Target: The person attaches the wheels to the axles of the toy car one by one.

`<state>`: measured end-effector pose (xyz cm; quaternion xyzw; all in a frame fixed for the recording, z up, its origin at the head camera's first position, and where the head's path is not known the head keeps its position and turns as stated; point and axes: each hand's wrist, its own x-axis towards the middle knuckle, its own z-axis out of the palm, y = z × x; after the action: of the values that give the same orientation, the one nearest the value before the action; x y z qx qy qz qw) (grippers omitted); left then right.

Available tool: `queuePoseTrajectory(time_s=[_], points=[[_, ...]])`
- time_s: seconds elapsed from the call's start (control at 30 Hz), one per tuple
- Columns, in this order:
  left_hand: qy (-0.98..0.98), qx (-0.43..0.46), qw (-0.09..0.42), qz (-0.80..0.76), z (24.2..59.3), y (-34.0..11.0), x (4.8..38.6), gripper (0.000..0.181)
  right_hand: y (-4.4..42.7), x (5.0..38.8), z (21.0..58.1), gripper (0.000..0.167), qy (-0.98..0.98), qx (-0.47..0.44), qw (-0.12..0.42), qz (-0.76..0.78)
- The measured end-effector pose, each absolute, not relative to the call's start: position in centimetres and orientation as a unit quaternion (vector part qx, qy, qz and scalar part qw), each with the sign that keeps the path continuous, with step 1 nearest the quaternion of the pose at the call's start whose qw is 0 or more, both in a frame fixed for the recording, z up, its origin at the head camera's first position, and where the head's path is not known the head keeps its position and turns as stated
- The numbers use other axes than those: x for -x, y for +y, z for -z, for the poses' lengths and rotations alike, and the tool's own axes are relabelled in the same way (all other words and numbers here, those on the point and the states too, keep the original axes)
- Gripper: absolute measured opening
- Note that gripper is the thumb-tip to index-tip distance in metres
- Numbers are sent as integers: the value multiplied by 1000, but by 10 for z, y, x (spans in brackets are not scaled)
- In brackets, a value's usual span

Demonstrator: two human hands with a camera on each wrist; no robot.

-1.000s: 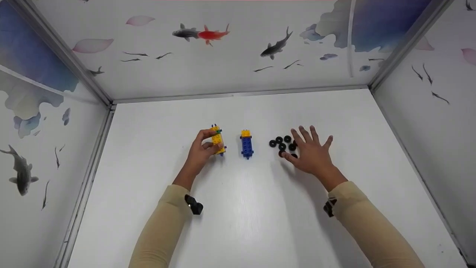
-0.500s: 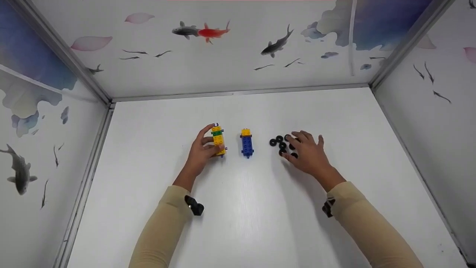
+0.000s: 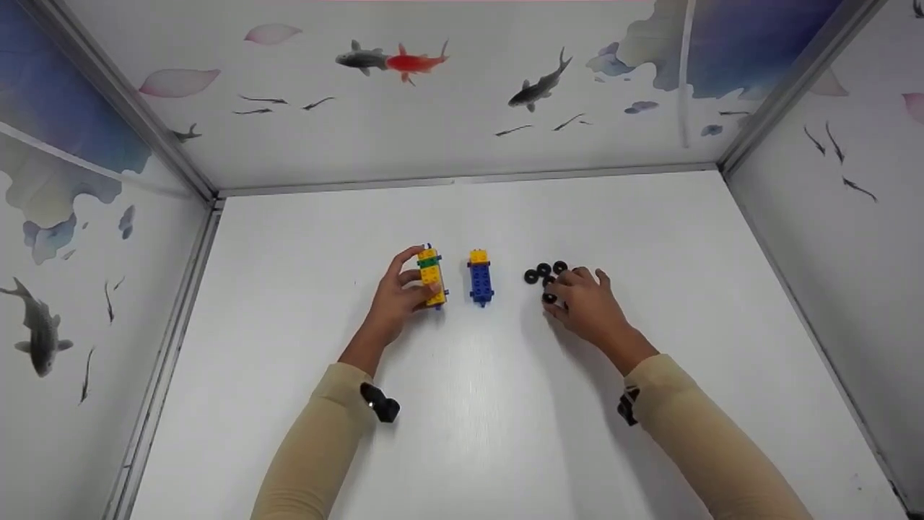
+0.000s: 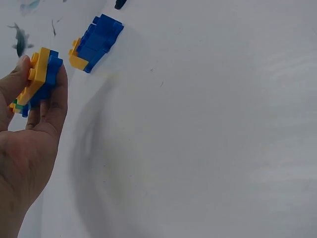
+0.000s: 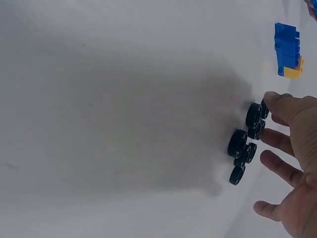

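My left hand [image 3: 395,300] holds a yellow, green and blue building-block car body [image 3: 432,278] between thumb and fingers. In the left wrist view, its yellow bricks [image 4: 37,77] face the thumb and its blue base shows beyond them. To its right, a second blue car body [image 3: 480,280] with a yellow brick at its far end stands on the table. My right hand [image 3: 592,307] reaches over several small black wheels [image 3: 543,269], thumb and index finger on either side of one wheel [image 3: 549,297]. In the right wrist view, the other fingers [image 5: 280,166] are spread and hold nothing.
The white table [image 3: 462,419] is bordered by white walls [image 3: 462,137] painted with fish and petals, at the back and both sides. Metal strips edge the table. A small black camera [image 3: 379,403] sits on the left wrist.
My right hand has moved left, and its spread fingers have bent down toward the wheels. My left hand, with the yellow car body, has shifted slightly right, its fingers moving along the body.
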<state>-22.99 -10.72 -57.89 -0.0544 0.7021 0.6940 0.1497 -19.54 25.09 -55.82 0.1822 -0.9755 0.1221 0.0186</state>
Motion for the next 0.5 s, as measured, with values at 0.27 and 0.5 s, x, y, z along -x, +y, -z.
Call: queuePoseTrajectory(time_s=[0.27, 0.5], points=[[702, 48, 170, -690, 575, -104, 225, 72, 245, 198, 564, 20, -980, -163, 19, -115], [694, 50, 180, -695, 577, -102, 222, 72, 242, 200, 568, 12, -979, -162, 39, -121]])
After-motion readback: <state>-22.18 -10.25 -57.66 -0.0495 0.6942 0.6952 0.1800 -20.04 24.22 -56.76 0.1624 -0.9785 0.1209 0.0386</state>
